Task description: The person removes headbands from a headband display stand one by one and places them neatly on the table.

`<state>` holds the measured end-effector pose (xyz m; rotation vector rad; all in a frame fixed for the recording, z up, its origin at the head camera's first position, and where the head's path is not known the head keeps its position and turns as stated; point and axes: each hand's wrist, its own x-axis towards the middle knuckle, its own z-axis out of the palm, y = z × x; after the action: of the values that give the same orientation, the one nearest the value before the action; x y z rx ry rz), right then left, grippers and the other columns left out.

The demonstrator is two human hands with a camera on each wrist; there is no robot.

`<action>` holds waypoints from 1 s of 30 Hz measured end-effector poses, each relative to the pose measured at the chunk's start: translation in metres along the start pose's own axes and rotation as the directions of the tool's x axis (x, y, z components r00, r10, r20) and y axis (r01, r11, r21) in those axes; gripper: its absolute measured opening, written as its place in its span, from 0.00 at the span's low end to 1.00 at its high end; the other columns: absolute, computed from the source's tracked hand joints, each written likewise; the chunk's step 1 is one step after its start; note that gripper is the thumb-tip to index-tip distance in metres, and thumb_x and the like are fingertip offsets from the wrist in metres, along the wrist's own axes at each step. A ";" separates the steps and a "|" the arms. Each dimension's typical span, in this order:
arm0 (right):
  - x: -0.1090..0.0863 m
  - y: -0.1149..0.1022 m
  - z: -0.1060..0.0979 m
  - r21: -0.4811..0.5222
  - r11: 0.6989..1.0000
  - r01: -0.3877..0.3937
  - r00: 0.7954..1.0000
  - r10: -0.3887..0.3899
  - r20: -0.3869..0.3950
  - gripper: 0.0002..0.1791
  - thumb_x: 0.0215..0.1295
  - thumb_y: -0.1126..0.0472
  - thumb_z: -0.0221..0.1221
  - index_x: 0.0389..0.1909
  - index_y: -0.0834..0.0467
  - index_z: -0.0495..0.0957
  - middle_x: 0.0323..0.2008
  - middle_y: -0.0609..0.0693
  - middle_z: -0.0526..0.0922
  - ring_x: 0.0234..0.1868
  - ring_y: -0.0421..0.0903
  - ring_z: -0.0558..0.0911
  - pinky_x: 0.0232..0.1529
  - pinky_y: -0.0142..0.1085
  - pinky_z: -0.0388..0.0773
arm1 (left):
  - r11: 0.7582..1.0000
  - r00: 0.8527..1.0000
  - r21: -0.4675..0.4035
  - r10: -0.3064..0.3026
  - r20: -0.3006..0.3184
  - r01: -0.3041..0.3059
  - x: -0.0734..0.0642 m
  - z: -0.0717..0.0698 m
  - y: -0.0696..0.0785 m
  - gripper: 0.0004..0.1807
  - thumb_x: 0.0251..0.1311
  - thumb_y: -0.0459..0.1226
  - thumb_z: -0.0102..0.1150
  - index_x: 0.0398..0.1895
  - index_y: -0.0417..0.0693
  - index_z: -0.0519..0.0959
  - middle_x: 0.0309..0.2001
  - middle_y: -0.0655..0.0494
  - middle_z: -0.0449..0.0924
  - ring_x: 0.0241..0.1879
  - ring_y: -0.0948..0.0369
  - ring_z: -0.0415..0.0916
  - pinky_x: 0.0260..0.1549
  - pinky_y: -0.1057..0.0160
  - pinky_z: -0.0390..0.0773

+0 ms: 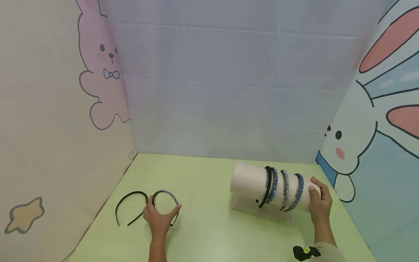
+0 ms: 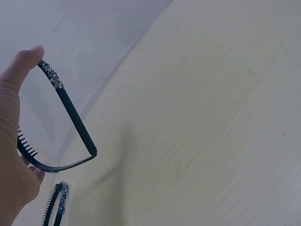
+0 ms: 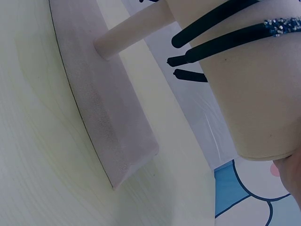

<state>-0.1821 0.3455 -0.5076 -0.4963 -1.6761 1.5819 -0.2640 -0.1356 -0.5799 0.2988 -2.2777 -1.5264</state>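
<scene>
Gripping the silver headband (image 2: 76, 118): left hand (image 1: 158, 220), thumb on one arm of the piece, the other fingers on the opposite arm, clamped on it from both sides. Silver headband: narrow black frame, curved; sparkling silver stones over the crown; plain, smooth black arm below the stones; row of comb teeth on the inner side. Location: left part of the counter (image 1: 203, 225), just right of the black headband; shadow cast on the counter nearby.

Black headband (image 1: 131, 192): one, slim arch, lying on the counter at far left, ends toward the near edge.

Roll (image 1: 250, 178): one, thick off-white cylinder, set lengthwise at the right of the counter, on a short round post (image 3: 134, 30) over a long pale base (image 3: 103, 103). Right hand (image 1: 320, 203): thumb and fingers curled and clamped on the roll's right end.

On the roll, left to right: black band (image 1: 269, 187), toothed; first blue band (image 1: 274, 185), stone-set, close beside it; grey band (image 1: 286, 189), glittering; second blue band (image 1: 299, 193), stone-set, toothed, nearest the right hand.
</scene>
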 end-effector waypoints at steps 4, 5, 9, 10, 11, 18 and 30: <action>0.000 0.001 -0.001 0.005 1.000 -0.016 1.000 0.016 0.006 0.16 0.66 0.65 0.52 0.55 0.60 0.74 0.56 0.41 0.74 0.54 0.38 0.70 0.42 0.22 0.67 | 0.999 0.999 0.035 -0.001 -0.037 0.002 0.002 -0.001 -0.003 0.66 0.23 0.54 0.80 0.69 0.45 0.53 0.61 0.35 0.51 0.60 0.40 0.43 0.50 0.38 0.57; 0.000 0.001 -0.001 0.005 1.000 -0.017 1.000 0.017 0.008 0.17 0.66 0.65 0.52 0.55 0.60 0.74 0.56 0.41 0.74 0.54 0.38 0.70 0.42 0.22 0.67 | 0.999 0.999 0.044 -0.003 -0.045 0.005 0.002 -0.001 -0.004 0.66 0.22 0.54 0.80 0.69 0.44 0.54 0.60 0.35 0.51 0.60 0.40 0.43 0.50 0.38 0.56; 0.001 0.000 -0.002 0.005 1.000 -0.015 1.000 0.015 0.006 0.16 0.66 0.65 0.52 0.54 0.60 0.75 0.55 0.41 0.74 0.53 0.38 0.70 0.43 0.23 0.67 | 0.996 0.998 0.085 -0.022 -0.054 0.026 0.004 0.000 -0.007 0.66 0.22 0.55 0.80 0.69 0.44 0.54 0.58 0.37 0.52 0.58 0.41 0.45 0.50 0.35 0.52; 0.001 0.000 -0.002 0.007 1.000 -0.015 1.000 0.015 0.004 0.16 0.66 0.65 0.52 0.54 0.60 0.75 0.55 0.41 0.74 0.54 0.38 0.70 0.43 0.23 0.67 | 0.995 0.998 0.095 -0.024 -0.051 0.029 0.005 0.000 -0.009 0.66 0.22 0.55 0.80 0.69 0.44 0.54 0.58 0.36 0.52 0.58 0.41 0.45 0.49 0.34 0.52; 0.001 0.000 -0.002 0.005 1.000 -0.015 1.000 0.015 0.003 0.16 0.66 0.65 0.52 0.54 0.59 0.75 0.55 0.40 0.74 0.54 0.38 0.70 0.43 0.23 0.67 | 0.994 0.999 0.104 -0.028 -0.047 0.033 0.006 0.001 -0.009 0.66 0.22 0.55 0.80 0.69 0.44 0.54 0.58 0.36 0.52 0.58 0.41 0.45 0.49 0.34 0.52; 0.000 0.001 -0.001 0.027 1.000 0.011 1.000 -0.012 0.009 0.16 0.66 0.65 0.53 0.54 0.60 0.75 0.55 0.42 0.74 0.54 0.39 0.70 0.43 0.22 0.67 | 0.982 0.999 0.182 -0.036 -0.034 0.042 0.011 0.003 -0.016 0.66 0.23 0.53 0.80 0.68 0.42 0.54 0.58 0.34 0.52 0.58 0.39 0.45 0.48 0.36 0.55; -0.001 -0.001 0.000 0.025 0.998 0.051 0.999 -0.051 0.008 0.15 0.66 0.66 0.53 0.53 0.62 0.75 0.54 0.44 0.75 0.55 0.39 0.70 0.46 0.22 0.67 | 0.958 0.995 0.276 -0.092 0.036 0.078 0.030 0.008 -0.024 0.65 0.26 0.57 0.77 0.67 0.37 0.54 0.60 0.32 0.51 0.58 0.36 0.44 0.51 0.38 0.53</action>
<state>-0.1811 0.3442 -0.5065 -0.4313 -1.6614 1.5680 -0.2954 -0.1500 -0.5990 0.4450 -2.5479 -1.2662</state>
